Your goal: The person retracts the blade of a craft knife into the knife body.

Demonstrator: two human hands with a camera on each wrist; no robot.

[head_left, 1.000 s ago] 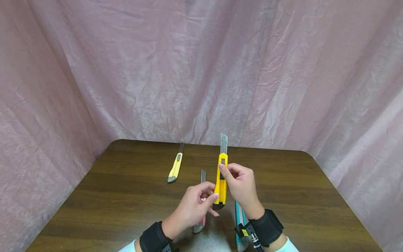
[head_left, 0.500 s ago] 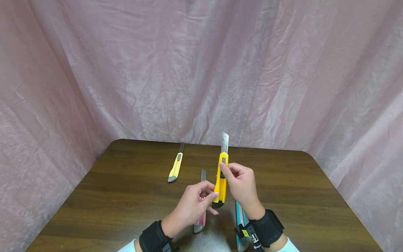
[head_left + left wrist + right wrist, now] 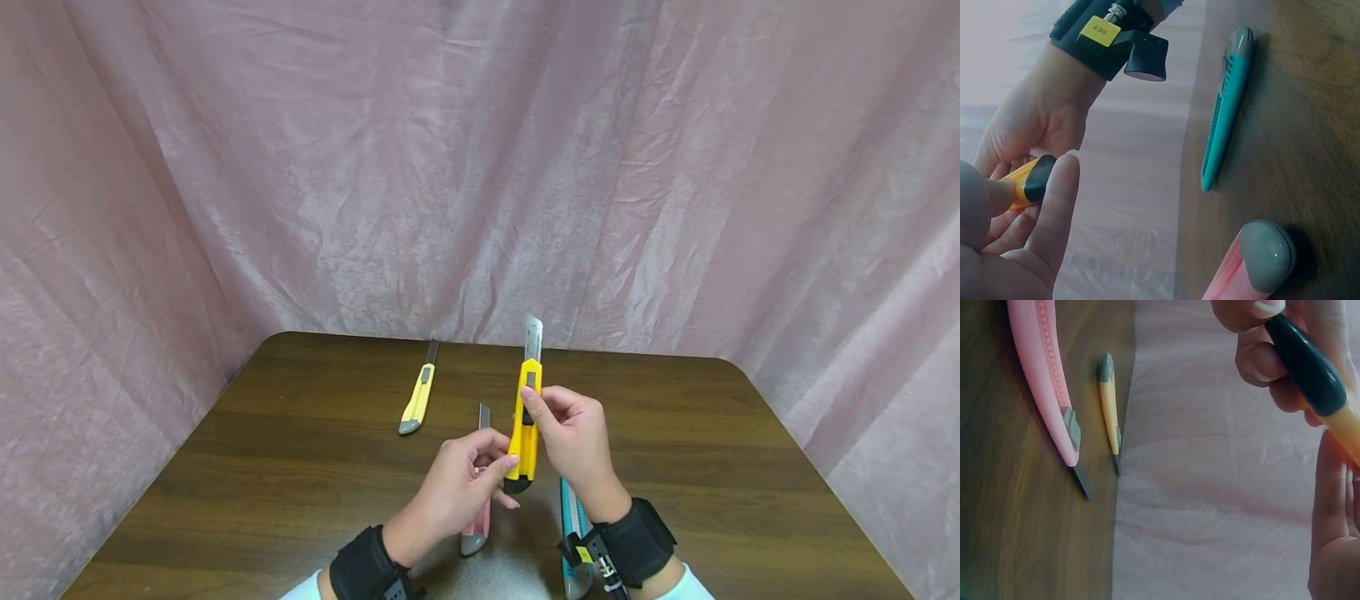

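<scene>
A teal cutter [image 3: 1227,112] lies partly under the right wrist, and a pink cutter [image 3: 477,527] below the left hand [image 3: 465,483]. Raised above the table [image 3: 675,433] is a bright yellow cutter [image 3: 526,450], its rear end pinched between left thumb and curled fingers; the right hand [image 3: 577,429] pinches its middle, seemingly near the slider, which the thumb partly hides. Beyond lies a pale yellow cutter [image 3: 417,402], then pink curtain [image 3: 480,167].

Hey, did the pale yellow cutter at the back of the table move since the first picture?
No. In the head view, the pale yellow cutter lies in the same spot, its blade pointing at the back edge of the table.
</scene>
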